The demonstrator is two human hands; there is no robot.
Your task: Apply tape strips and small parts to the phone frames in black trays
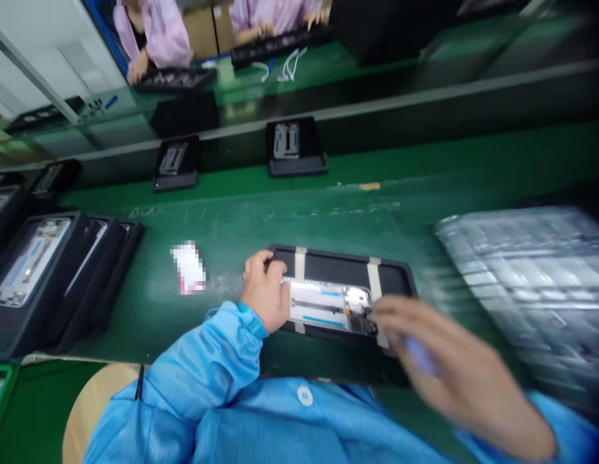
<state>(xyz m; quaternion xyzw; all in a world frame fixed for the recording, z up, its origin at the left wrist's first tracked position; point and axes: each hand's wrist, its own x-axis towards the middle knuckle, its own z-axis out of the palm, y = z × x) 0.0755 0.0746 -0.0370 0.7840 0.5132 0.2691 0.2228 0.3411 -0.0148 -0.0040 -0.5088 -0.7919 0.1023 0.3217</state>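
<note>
The phone frame (328, 306) lies flat and lengthwise in a shallow black tray (338, 258), its open inside facing up. The tray sits on the green bench (280, 212) right in front of the person. The left hand (265, 293) is at the frame's left end, knuckles up and fingers curled over the end, pinning it in the tray; its blue sleeve comes in from below. The right hand (454, 367) reaches in from the lower right, palm down, with its fingertips at the frame's right end. It is blurred, so I cannot tell whether it grips anything.

A small white card (188, 267) lies on the bench left of the tray. Further left stand more black trays (38, 270) holding frames, and to the right is a stack of clear trays (531, 283). Across the bench, people in pink smocks (159, 32) work at their own trays.
</note>
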